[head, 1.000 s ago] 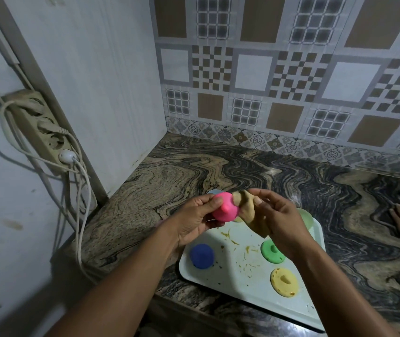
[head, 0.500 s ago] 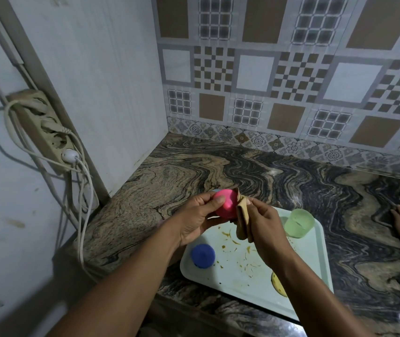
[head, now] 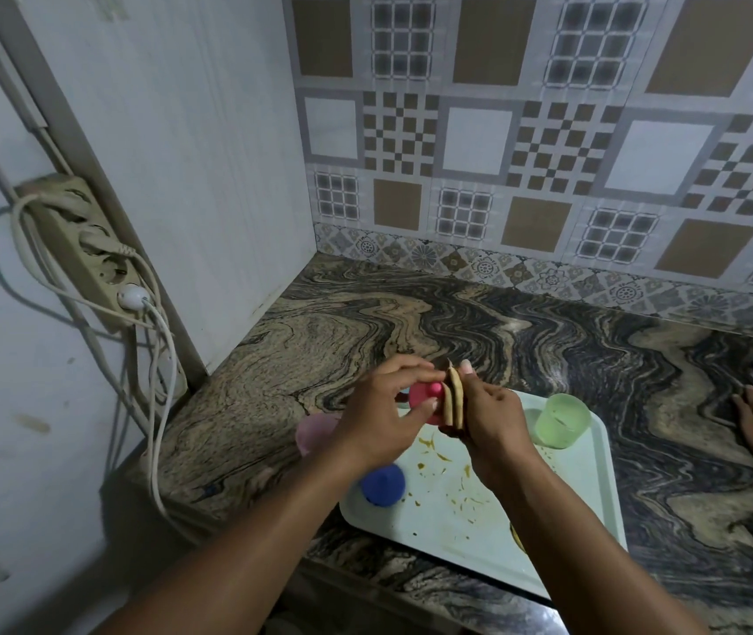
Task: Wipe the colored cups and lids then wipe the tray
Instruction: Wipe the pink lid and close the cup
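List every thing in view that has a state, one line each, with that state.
Left hand, grips the pink lid.
Right hand, pinches the folded cloth next to the lid.
Green cup, upright on the tray.
Blue lid, lying on the tray.
Tray, smeared with brown marks.
Pink cup, half hidden behind the left hand.
Power strip, plugs inserted.

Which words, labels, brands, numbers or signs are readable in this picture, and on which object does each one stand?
None can be read.
The pink lid, blue lid, green cup, cloth and tray show no print.
The wall tiles bear only patterns.
The power strip shows no legible marking.
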The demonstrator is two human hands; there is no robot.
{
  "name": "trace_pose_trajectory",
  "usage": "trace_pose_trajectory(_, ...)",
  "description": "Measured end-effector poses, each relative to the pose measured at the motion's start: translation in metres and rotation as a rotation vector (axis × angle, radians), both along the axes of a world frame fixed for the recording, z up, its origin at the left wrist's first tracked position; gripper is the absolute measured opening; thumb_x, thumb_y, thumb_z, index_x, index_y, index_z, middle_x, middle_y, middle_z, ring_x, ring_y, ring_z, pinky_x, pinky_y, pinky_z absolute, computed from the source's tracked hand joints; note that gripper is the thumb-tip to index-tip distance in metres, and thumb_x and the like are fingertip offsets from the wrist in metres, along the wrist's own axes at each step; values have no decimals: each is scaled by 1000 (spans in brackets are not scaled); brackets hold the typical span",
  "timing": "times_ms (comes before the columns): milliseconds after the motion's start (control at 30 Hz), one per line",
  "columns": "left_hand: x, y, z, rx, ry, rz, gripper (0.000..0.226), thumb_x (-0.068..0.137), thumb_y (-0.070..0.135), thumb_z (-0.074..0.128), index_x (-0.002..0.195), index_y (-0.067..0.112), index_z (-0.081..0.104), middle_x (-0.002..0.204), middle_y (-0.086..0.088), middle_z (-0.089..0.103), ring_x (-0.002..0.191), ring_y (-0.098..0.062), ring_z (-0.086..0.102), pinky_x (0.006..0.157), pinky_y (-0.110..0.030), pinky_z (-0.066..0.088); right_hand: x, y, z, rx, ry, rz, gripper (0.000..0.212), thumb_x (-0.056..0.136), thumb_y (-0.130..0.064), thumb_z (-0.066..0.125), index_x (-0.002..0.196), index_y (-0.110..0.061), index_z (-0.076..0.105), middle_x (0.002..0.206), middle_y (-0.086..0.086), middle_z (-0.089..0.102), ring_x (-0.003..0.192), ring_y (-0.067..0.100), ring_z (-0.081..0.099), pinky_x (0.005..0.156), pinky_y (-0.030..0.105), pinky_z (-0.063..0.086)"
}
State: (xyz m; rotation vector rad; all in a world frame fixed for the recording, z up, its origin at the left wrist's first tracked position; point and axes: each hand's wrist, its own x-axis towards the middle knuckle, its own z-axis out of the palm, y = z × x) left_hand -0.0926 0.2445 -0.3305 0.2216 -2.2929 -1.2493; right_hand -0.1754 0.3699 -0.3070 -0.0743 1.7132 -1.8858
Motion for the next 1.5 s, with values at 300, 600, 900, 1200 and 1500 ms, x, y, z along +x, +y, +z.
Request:
trace_pose_trajectory(300, 1, -10, 5, 404, 0, 212, 6, 90, 27, 75, 95, 26, 76, 98, 4, 77, 94, -13, 72, 82, -35, 61, -14, 8, 6, -415, -375, -227, 24, 106, -19, 43, 102, -2, 59, 74, 15, 60, 63, 23, 61, 65, 35, 51)
trace_pose_trajectory(600, -18, -2, 11, 685, 3, 355, 13, 98, 23, 64, 92, 16, 75, 87, -5, 77, 77, -13, 74, 71, -32, 60, 20, -7, 1, -63, 629, 170, 28, 105, -29, 46, 96, -15, 69, 79, 12, 70, 71, 19, 62, 67, 47, 58)
trace_pose_trajectory(900, -7, -6, 15, 1305, 48, 297, 13, 99, 10, 60, 100, -1, 67, 92, -22, 75, 78, -30, 74, 61, -30, 60, 9, -12, 24, -71, 322, -26, 31, 106, -19, 40, 100, 1, 63, 68, 19, 56, 57, 25, 51, 48, 32, 42)
trace_pose_trajectory(1200, 11, -3, 14, 263, -76, 521, 10, 97, 26, 63, 96, 16, 65, 96, 13, 69, 89, 1, 65, 76, -19, 53, 24, -20, 17, -59, 216, 247, 30, 97, -20, 62, 95, 10, 61, 65, 23, 58, 55, 32, 55, 47, 33, 41)
trace_pose_trajectory(1500, 20, -6, 11, 175, -40, 581, 15, 95, 33, 65, 91, 18, 62, 103, 13, 67, 93, -6, 64, 72, -13, 47, 6, -27, 15, -282, -330, 2, 38, 104, -28, 45, 115, 5, 62, 102, 20, 70, 95, 30, 67, 86, 42, 57)
